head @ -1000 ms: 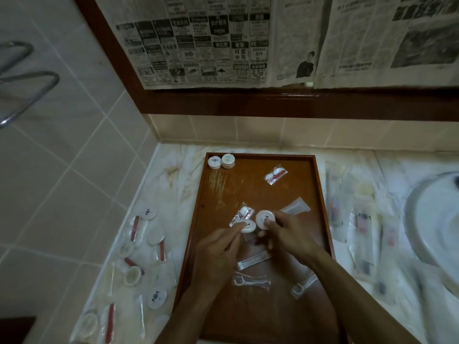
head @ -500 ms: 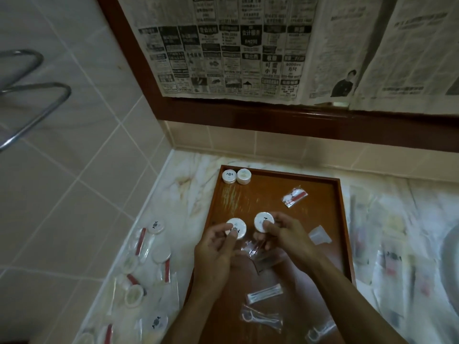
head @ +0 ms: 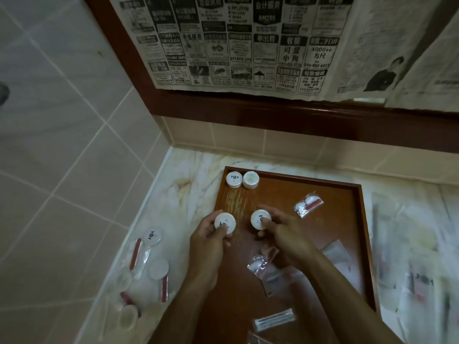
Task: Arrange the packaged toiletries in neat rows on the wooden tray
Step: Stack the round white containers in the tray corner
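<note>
Newspaper [head: 248,43] reads "RM299"; four white discs on tray [head: 357,219]: two at far corner [head: 242,180]; left grip [head: 211,242] pinching one [head: 224,222]; right grip [head: 285,234] pinching another [head: 259,219].

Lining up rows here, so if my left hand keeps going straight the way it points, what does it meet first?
Probably the logo disc in the tray's far-left corner; bare wood lies between it and your left hand. Depth is uncertain.

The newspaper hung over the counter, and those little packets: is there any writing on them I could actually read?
"RM299": newspaper, ad box near the top.
"4000++": same newspaper, an ad lower right.
"011-6375 3372": phone number under another ad.
Chinese headings and the remaining small print: too blurred to read.
Round white soaps in the left hand and right hand: a dark emblem only, no legible words.
Packets on the wooden tray: unreadable.
</note>
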